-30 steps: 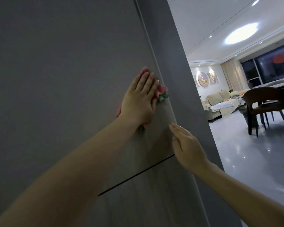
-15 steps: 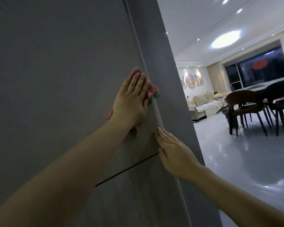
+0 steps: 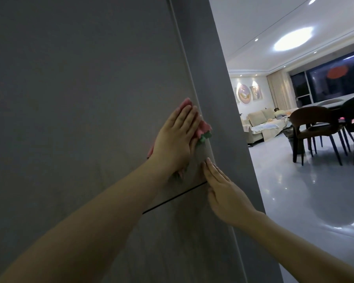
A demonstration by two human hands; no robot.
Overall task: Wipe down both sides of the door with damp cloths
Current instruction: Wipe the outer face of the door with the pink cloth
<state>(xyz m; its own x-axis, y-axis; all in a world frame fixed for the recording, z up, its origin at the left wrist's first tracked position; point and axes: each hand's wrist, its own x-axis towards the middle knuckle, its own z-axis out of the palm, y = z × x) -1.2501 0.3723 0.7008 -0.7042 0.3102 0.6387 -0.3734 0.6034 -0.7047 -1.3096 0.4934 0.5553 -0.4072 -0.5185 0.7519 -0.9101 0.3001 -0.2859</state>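
A person's left hand (image 3: 175,137) presses a pink-and-green cloth (image 3: 203,130) flat against the grey face of a door (image 3: 80,99), the fingers straight and close together, nothing curled round the fabric. The cloth sits near the door's right edge, just above a thin dark groove (image 3: 175,198) crossing the panel; its pink folds and a green corner poke out past the fingertips, and more of it shows under the wrist. The right hand (image 3: 225,193) lies just below and to the right, fingers extended and flat on the door's edge, holding nothing. Beyond the edge, a lit living room opens out: a pale sofa (image 3: 260,123), dark dining chairs (image 3: 313,127) on a glossy floor (image 3: 307,190), a round ceiling light (image 3: 292,38).
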